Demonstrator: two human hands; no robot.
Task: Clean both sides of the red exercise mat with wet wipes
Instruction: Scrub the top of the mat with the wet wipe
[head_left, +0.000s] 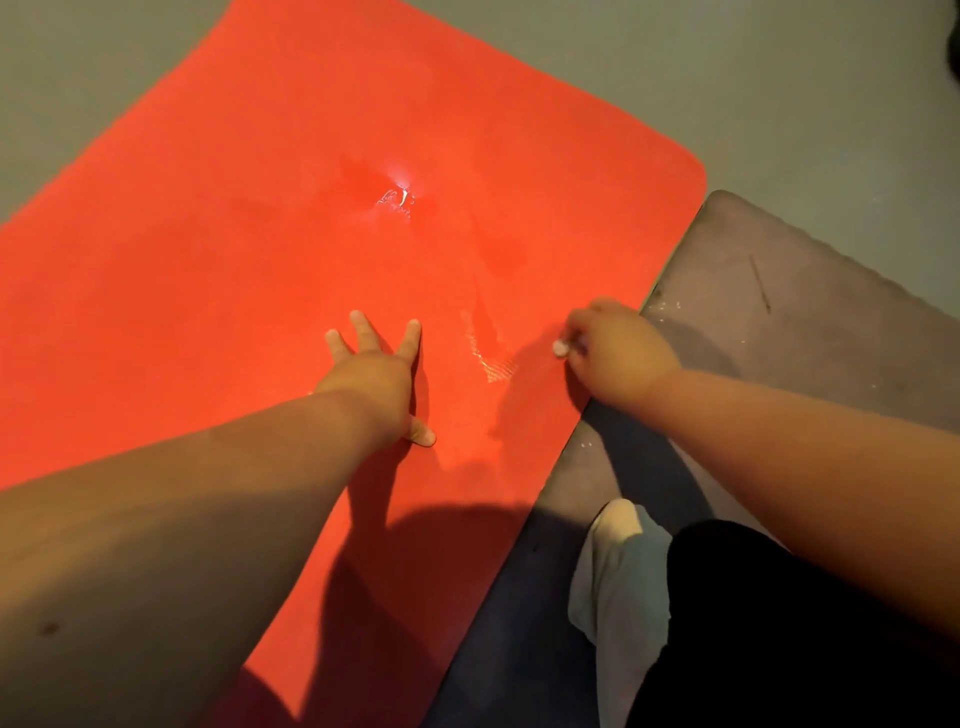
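In the head view, the red mat (260, 234) lies flat on the grey floor (831, 104) and fills most of the picture, running from the lower middle up to the top left. Its right edge lies over a grey mat (779, 312) that is spread beside and partly under it. The left hand (371, 374) rests flat on the red mat near the middle. Its fingers are straight and spread wide, the thumb points to the side, and it holds nothing. The right hand (618, 353) is at the right edge of the red mat, just where it meets the grey mat. Its fingers are curled in and they pinch a small white wet wipe (560, 347), of which only a little piece shows at the fingertips. Between the two hands there is a shiny wet patch (491, 358) on the red surface, and another one shines further up. At the lower right, a foot in a light sock (618, 571) stands on the grey mat, next to a black trouser leg (779, 623).
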